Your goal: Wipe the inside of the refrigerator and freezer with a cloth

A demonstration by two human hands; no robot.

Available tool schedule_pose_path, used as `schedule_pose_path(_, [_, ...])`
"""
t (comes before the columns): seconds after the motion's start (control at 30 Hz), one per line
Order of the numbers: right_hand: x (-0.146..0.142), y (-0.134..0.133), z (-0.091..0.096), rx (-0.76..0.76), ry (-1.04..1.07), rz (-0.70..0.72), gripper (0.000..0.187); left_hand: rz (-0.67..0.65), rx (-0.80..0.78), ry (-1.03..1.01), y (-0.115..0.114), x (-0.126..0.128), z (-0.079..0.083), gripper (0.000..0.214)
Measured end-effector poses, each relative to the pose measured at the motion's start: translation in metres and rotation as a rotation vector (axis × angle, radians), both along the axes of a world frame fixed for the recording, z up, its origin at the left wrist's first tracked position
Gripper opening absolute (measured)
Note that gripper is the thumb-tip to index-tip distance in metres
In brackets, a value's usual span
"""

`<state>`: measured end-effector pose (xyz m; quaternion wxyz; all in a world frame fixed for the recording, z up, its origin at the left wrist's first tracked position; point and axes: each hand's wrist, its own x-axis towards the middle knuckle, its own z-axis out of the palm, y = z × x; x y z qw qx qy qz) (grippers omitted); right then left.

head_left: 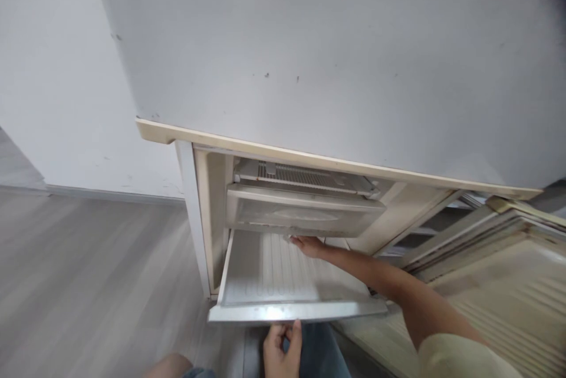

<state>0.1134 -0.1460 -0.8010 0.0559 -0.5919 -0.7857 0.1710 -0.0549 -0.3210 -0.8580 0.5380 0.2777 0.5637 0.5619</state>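
Note:
A pale freezer drawer (247,275) with a ribbed floor is pulled out of a white fridge's lower compartment. My left hand (283,349) is at the middle of the drawer's front edge, fingers curled and thumb up against its underside. Deep over the drawer reaches my right hand (309,245), its fingers closed near the back. A small whitish thing shows at those fingertips, too blurred to name. Just above hangs a closed upper drawer (305,213) with a translucent front, partly covering the back of the lower one.
A vented shelf (305,177) lies above the upper drawer. The fridge door (499,289) stands swung out on the right, beside my right arm. The broad grey-white fridge top (318,71) overhangs the compartment. Grey wooden floor (110,272) spreads to the left, below a white wall (75,89).

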Motion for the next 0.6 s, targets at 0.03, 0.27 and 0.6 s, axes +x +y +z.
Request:
schedule_pose_path(0.03, [-0.004, 0.002, -0.005, -0.042, -0.029, 0.057, 0.047, 0.004, 0.008, 0.004, 0.0, 0.0, -0.001, 0.057])
schedule_pose_path(0.27, [0.0, -0.031, -0.023, -0.231, -0.028, 0.697, 0.063, 0.023, -0.027, 0.019, -0.001, 0.003, -0.004, 0.06])
schedule_pose_path(0.6, [0.004, 0.052, -0.019, -0.021, -0.052, -0.038, 0.042, 0.035, -0.005, -0.022, -0.003, 0.0, 0.0, 0.056])
